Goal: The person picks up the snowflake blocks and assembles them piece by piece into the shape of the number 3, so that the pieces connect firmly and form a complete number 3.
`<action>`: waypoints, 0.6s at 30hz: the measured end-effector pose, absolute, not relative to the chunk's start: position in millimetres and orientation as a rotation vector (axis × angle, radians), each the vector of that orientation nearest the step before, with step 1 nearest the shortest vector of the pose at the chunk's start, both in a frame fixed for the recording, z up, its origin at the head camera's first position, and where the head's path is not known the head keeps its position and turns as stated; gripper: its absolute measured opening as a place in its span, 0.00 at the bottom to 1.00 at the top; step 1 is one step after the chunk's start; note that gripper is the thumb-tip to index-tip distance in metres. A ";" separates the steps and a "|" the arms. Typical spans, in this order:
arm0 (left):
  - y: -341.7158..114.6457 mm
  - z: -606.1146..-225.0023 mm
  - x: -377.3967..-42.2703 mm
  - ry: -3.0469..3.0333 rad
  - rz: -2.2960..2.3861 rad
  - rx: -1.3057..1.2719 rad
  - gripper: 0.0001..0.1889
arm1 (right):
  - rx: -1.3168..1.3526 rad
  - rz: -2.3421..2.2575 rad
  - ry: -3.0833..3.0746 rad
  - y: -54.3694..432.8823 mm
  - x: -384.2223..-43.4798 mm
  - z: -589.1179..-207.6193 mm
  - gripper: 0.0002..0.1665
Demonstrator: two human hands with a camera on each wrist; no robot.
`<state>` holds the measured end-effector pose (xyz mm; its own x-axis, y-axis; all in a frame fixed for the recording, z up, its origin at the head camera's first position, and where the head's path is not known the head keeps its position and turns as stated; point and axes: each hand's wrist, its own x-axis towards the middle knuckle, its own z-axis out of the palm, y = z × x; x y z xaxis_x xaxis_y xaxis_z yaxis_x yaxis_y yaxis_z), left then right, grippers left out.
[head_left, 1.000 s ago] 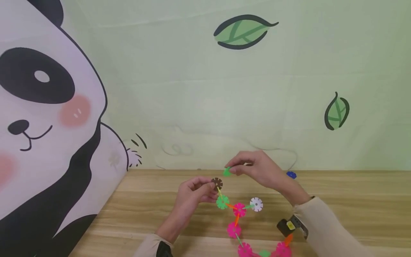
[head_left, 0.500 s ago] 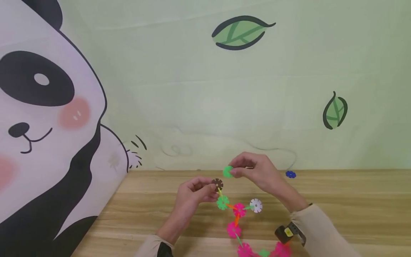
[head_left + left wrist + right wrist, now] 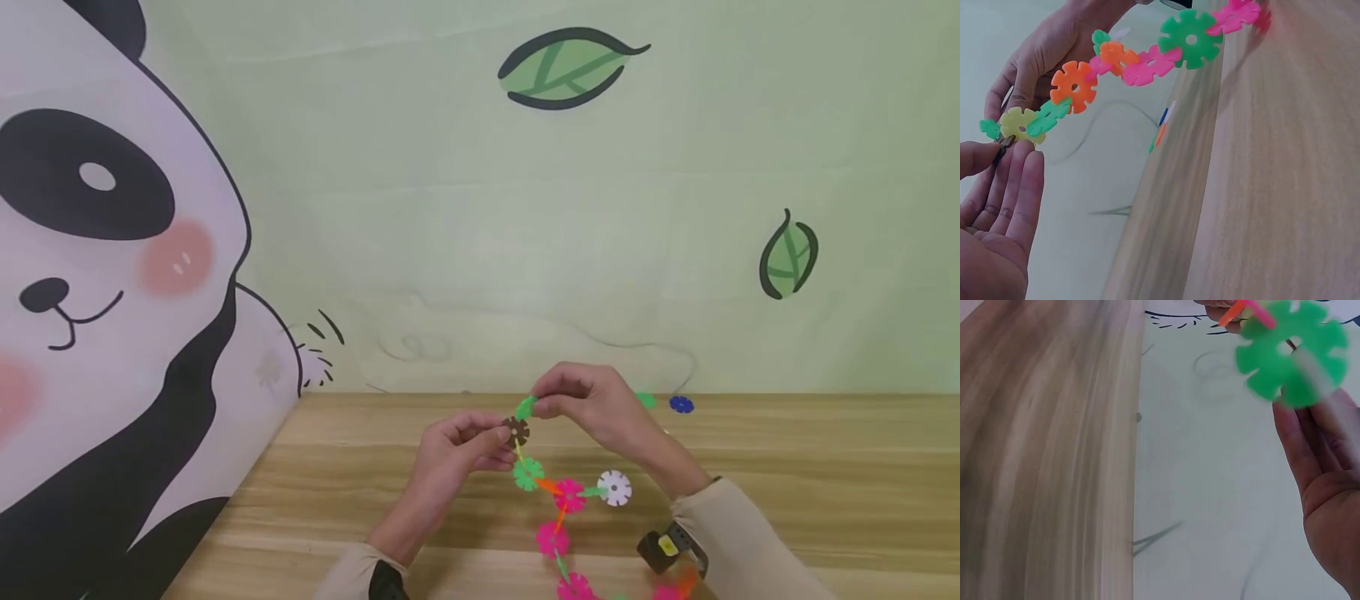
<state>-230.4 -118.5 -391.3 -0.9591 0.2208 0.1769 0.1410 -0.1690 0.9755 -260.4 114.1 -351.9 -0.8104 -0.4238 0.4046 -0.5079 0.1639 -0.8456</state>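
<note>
My left hand [image 3: 461, 448] pinches a brown notched plastic disc [image 3: 516, 433] between thumb and fingers. Close above it, my right hand [image 3: 603, 412] holds a green notched disc [image 3: 526, 407] by thumb and fingertips, its near edge right at the brown disc's rim. From the brown disc hangs a chain of slotted discs: a yellow disc [image 3: 1020, 124], then a green disc [image 3: 528, 474], orange and pink ones, with a white disc [image 3: 615, 488] on a side branch. The chain's lower end runs out of the head view. In the right wrist view a large blurred green disc [image 3: 1297, 356] partly hides the right fingers.
At the table's back edge lie a loose blue disc [image 3: 681, 405] and a green one [image 3: 647, 400], close to the right forearm. A cloth backdrop with a painted panda [image 3: 97, 275] rises behind the wooden table [image 3: 315, 500].
The green disc in my right hand has turned nearly edge-on and come down to the brown disc's rim. The left hand and chain have shifted slightly right. A loose green disc now shows at the back.
</note>
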 end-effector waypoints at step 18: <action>-117.2 -391.0 -230.3 2.001 2.255 0.426 0.09 | 0.964 1.774 -2.304 111.2 -260.2 -358.6 0.07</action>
